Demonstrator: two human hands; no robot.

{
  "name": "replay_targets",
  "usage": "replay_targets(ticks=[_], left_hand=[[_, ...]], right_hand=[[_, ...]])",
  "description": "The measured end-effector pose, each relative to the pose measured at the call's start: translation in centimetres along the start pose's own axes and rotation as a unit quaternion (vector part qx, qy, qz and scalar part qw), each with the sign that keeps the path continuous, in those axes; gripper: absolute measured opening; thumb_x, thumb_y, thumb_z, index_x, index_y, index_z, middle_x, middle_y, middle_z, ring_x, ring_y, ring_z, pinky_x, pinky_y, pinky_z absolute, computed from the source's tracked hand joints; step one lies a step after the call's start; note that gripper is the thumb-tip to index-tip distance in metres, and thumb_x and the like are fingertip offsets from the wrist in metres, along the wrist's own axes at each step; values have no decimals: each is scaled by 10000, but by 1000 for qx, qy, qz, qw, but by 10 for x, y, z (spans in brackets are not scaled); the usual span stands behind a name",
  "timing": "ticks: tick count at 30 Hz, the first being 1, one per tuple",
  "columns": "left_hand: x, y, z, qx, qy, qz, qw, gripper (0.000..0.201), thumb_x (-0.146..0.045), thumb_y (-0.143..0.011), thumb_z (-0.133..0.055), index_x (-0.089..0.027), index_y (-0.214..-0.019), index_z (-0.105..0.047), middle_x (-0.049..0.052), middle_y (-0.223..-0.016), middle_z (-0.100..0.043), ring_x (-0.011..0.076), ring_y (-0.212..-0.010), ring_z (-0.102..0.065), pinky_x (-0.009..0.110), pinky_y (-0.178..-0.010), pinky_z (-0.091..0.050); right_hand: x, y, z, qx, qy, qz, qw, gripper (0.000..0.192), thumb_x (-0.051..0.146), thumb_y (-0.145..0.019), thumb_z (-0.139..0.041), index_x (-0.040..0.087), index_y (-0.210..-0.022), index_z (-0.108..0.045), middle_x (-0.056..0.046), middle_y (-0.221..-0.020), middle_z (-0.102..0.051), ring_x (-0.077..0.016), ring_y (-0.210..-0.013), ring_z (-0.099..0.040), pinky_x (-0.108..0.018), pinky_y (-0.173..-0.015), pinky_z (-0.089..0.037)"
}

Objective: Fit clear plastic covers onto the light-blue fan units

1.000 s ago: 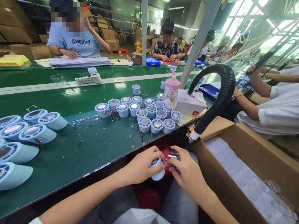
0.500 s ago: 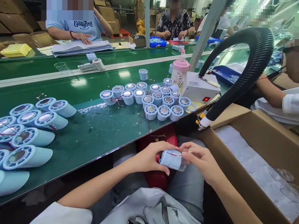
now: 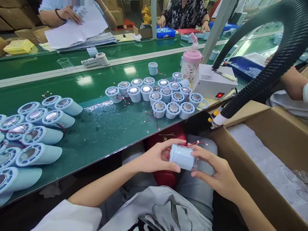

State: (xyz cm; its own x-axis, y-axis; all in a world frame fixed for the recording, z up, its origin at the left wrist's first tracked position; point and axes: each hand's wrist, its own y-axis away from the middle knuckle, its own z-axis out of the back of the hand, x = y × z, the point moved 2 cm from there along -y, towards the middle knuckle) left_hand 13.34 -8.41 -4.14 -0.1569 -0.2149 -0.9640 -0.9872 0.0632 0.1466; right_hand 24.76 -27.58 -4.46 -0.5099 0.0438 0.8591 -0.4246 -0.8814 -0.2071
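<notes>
pale blue cylinder [image 3: 182, 157] held between left hand [image 3: 154, 158] and right hand [image 3: 218, 173].

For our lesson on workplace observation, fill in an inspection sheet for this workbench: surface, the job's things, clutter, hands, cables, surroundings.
Surface: green bench top, scuffed and shiny near its front edge.
Job's things: pale blue cylinder with a clear end, held over the lap by both hands.
Clutter: upright blue units in a cluster; longer blue housings lying at left; pink bottle; white box with a red light.
Hands: left hand and right hand both grip the cylinder.
Cables: thin red wires trailing from the units; black ribbed hose.
Surroundings: cardboard carton at right; other people at work opposite.
</notes>
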Motion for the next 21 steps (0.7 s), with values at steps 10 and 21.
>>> replay_targets(ticks=[10,21], left_hand=[[-11,4,-1,-4,-137,-95,986,758,-212,-639,-849,-287,-1331,-549,93,-1367,-562,265,-1227,-553,369,-995,-481],[-16,4,2,7,-195,-130,972,754,-265,-654,-843,-240,-1345,-545,128,-1374,-560,284,-1272,-520,409,-1077,-403]], right_hand=[[7,-4,0,47,-175,-118,976,382,288,-846,-708,322,-1198,-564,-18,-1233,-595,-185,-1070,-623,-280,-917,-553],[7,-6,-3,54,-308,-192,930,362,343,-845,-707,300,-1166,-547,-26,-1123,-641,-164,-946,-619,-248,-792,-537]])
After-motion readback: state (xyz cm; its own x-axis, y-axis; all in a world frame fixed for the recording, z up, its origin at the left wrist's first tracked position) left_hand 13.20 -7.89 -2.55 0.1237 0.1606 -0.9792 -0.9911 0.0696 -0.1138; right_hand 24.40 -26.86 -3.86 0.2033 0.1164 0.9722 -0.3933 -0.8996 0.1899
